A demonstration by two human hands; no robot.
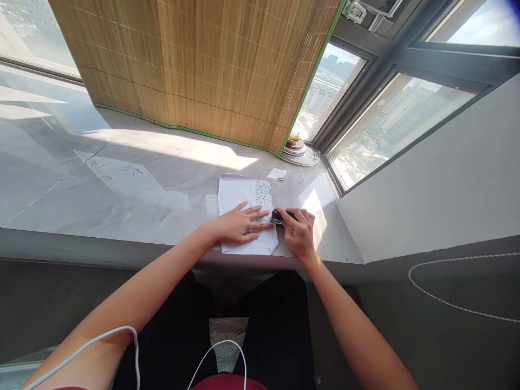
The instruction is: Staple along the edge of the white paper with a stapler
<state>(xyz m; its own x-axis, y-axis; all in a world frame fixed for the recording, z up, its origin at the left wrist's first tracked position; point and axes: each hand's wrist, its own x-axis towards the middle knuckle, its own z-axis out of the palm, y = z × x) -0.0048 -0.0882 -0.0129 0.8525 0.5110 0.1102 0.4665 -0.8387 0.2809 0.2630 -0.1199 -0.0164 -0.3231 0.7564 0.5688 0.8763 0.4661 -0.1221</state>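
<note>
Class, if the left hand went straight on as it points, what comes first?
The left hand would probably meet the black tool in the right hand, though depth is unclear.

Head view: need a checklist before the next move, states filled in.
1. Left hand flat on the white paper: ok.
2. Right hand gripping the black stapler: ok.
3. Stapler at the paper's right side: ok.
4. Left hand's fingers well clear of the stapler's front end: not ok, tips lie close to it.
5. Staples left inside the stapler: cannot tell, hidden.
6. Ledge free of loose bits: not ok, a white scrap lies beyond the paper.
</note>
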